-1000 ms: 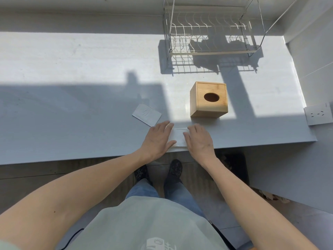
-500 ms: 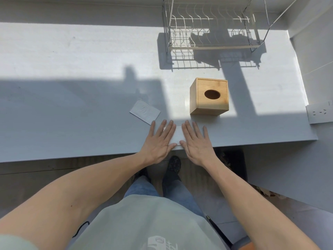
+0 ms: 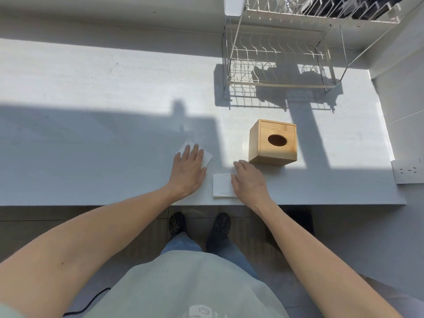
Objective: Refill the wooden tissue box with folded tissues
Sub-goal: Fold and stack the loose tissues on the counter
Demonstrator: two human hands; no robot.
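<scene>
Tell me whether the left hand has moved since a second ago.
Yes. The left hand left the folded tissue at the counter edge and went left and away, farther from the wooden tissue box, onto the other tissue.

My left hand [image 3: 188,169] covers most of the far tissue [image 3: 207,158]; only its right corner and a sliver at the left show. My right hand [image 3: 249,180] hides the right edge of the near tissue [image 3: 222,185]. Inside the wooden box [image 3: 273,142], the oval opening is too dark to read. The upper rack [image 3: 321,10] is cut off by the top edge, its dark contents indistinct
</scene>
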